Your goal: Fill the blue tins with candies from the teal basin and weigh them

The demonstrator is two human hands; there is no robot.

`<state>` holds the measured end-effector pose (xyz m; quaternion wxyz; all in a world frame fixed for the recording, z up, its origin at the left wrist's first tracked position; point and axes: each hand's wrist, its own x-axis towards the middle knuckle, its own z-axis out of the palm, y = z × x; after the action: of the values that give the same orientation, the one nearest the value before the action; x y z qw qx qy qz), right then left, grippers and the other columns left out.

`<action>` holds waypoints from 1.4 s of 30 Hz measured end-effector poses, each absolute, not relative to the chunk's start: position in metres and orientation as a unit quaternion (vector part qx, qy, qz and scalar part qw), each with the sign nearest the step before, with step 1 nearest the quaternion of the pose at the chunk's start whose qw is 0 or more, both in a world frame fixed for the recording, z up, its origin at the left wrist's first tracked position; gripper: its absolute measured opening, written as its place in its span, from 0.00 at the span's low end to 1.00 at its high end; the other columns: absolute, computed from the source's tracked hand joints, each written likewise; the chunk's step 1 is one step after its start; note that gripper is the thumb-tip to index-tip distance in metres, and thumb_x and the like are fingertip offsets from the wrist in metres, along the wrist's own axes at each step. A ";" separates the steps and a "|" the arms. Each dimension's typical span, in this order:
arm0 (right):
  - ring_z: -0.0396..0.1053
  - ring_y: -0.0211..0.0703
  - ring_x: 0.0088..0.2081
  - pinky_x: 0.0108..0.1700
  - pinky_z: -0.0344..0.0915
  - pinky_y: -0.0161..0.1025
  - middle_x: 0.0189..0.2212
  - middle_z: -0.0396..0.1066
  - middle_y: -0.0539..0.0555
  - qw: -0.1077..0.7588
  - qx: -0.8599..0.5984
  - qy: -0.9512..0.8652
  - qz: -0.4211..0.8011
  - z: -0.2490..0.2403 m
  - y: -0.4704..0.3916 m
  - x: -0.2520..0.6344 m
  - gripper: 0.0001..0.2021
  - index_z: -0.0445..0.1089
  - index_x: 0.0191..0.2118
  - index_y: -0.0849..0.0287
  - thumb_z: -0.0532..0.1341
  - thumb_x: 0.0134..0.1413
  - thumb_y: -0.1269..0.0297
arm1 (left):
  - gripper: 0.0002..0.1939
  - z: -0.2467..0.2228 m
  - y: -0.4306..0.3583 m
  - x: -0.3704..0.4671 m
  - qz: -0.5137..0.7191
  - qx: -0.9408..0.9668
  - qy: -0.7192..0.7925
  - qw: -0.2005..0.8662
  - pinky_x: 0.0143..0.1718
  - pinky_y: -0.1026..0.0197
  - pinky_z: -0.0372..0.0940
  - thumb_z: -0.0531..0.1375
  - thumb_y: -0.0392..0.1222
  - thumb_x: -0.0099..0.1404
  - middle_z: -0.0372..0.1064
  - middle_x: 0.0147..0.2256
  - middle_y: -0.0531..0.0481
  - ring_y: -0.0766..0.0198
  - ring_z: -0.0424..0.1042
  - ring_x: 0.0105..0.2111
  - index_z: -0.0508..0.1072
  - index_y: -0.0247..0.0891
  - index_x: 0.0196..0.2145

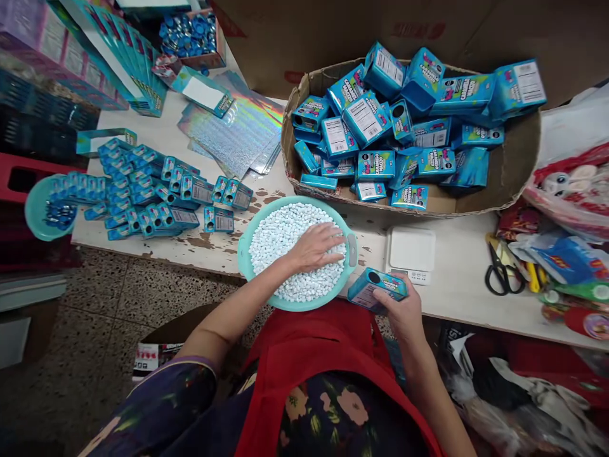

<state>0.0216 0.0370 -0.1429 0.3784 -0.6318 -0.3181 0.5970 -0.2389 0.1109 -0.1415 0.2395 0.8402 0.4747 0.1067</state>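
My left hand (318,247) lies palm down on the small white candies (280,244), its fingers spread. They fill a mint-green bowl (243,251) with grey-tipped handles, at the table's front edge. Just right of the bowl, my right hand (404,301) is closed around a blue candy box (371,289). A round dark opening shows on the box's upper face, and it is held tilted. Behind the bowl, a cut-down cardboard box (516,171) holds a heap of similar blue candy boxes (375,165).
A white scale (410,251) sits right of the bowl, with black-handled scissors (504,270) farther right. Rows of small blue boxes (143,190) stand at left beside holographic sheets (238,127). A teal bowl (35,206) holds blue caps; more fill a carton (219,47) behind.
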 end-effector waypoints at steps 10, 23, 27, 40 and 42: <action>0.70 0.41 0.31 0.34 0.70 0.39 0.31 0.73 0.49 0.334 -0.639 -0.411 0.558 -0.112 0.041 -0.003 0.25 0.68 0.39 0.55 0.74 0.34 0.52 | 0.15 -0.167 0.098 -0.253 0.094 0.797 0.577 0.153 0.38 0.53 0.60 0.53 0.48 0.66 0.70 0.37 0.40 0.54 0.65 0.37 0.74 0.38 0.35; 0.70 0.48 0.40 0.42 0.66 0.43 0.36 0.71 0.55 0.278 -0.490 -0.766 0.310 -0.102 0.043 -0.066 0.13 0.68 0.43 0.56 0.65 0.55 0.58 | 0.14 -0.105 0.071 -0.241 0.600 0.180 0.549 0.554 0.15 0.66 0.53 0.60 0.52 0.57 0.59 0.23 0.54 0.71 0.59 0.17 0.63 0.39 0.25; 0.69 0.50 0.39 0.41 0.64 0.44 0.36 0.71 0.55 0.263 -0.487 -0.788 0.269 -0.095 0.044 -0.085 0.13 0.69 0.44 0.56 0.65 0.54 0.59 | 0.13 -0.085 0.061 -0.231 0.646 0.176 0.484 0.564 0.24 0.62 0.66 0.58 0.49 0.59 0.62 0.23 0.53 0.65 0.70 0.23 0.62 0.39 0.25; 0.68 0.50 0.40 0.41 0.62 0.44 0.37 0.71 0.55 0.240 -0.471 -0.805 0.269 -0.090 0.053 -0.095 0.13 0.69 0.44 0.58 0.64 0.54 0.61 | 0.09 -0.079 0.064 -0.231 0.653 0.195 0.505 0.529 0.25 0.64 0.64 0.62 0.43 0.59 0.68 0.25 0.54 0.68 0.69 0.22 0.65 0.38 0.28; 0.68 0.50 0.40 0.41 0.62 0.44 0.36 0.71 0.55 0.251 -0.480 -0.798 0.264 -0.090 0.054 -0.095 0.12 0.69 0.44 0.58 0.64 0.54 0.61 | 0.10 -0.078 0.065 -0.231 0.645 0.207 0.511 0.529 0.25 0.64 0.64 0.62 0.44 0.60 0.69 0.26 0.53 0.68 0.69 0.22 0.66 0.38 0.28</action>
<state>-0.0949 0.0536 -0.0895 0.2506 -0.4799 -0.7984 0.2637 -0.2306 0.0653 -0.0780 0.5288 0.2069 0.5114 0.6450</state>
